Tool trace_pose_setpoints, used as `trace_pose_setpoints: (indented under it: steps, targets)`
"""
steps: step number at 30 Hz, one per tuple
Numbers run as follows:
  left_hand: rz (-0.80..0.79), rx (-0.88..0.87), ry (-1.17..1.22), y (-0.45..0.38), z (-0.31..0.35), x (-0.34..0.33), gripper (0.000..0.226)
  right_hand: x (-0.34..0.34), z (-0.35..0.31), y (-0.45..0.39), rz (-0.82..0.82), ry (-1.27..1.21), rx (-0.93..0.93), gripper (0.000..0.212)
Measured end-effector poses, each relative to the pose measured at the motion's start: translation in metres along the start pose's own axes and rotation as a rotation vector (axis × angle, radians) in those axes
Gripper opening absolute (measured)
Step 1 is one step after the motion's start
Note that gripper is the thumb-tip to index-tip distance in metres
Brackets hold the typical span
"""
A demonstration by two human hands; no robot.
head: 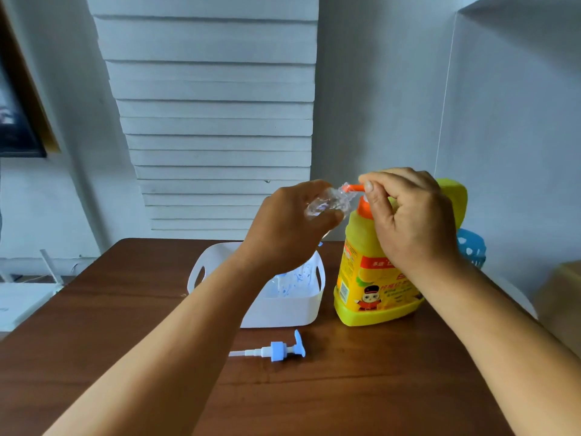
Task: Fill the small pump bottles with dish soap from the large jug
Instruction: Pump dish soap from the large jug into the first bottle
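The left hand is gripping a clear small bottle tilted at the orange pump spout of the yellow jug, which the right hand is clasping, so filling seems under way, and next the mouth needs keeping under the spout while pressing.

A large yellow plastic jug with an orange pump head stands upright on the counter. A small clear plastic bottle, uncapped, is held tilted with its mouth at the orange spout. Its light blue and white pump top lies on its side on the counter, in front of the jug.
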State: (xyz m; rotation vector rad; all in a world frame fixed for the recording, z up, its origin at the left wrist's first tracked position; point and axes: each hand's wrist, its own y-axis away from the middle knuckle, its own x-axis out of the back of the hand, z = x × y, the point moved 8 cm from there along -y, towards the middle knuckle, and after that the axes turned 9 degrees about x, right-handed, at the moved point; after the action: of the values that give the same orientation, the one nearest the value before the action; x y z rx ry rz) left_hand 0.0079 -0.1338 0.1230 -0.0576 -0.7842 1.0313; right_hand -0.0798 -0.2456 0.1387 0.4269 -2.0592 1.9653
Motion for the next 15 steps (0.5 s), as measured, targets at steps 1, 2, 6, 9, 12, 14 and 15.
trace_pose_setpoints:
  steps: [1, 2, 6, 9, 12, 14, 15]
  targets:
    - [-0.001, 0.004, -0.006, 0.001, -0.002, -0.001, 0.025, -0.001, -0.001, 0.001, -0.004, 0.001, -0.001, 0.026]
    - [-0.002, 0.005, -0.014, 0.001, -0.003, -0.001, 0.028, -0.001, -0.001, 0.000, -0.013, 0.004, 0.004, 0.026]
    - [0.000, -0.015, 0.008, -0.002, 0.003, 0.003, 0.025, 0.006, -0.003, -0.016, -0.040, 0.025, 0.037, 0.027]
    - [0.012, -0.023, 0.009, -0.005, 0.008, 0.006, 0.026, 0.011, -0.002, -0.020, -0.024, 0.036, 0.041, 0.027]
    - [0.010, -0.018, 0.000, -0.007, 0.009, 0.004, 0.032, 0.012, 0.000, -0.015, 0.011, 0.022, 0.019, 0.027]
    - [0.003, -0.014, -0.019, -0.006, 0.007, 0.002, 0.032, 0.009, 0.001, -0.011, 0.009, 0.019, 0.014, 0.026]
    - [-0.002, -0.012, -0.029, -0.005, 0.005, 0.000, 0.030, 0.006, 0.000, -0.007, 0.000, 0.018, 0.010, 0.026]
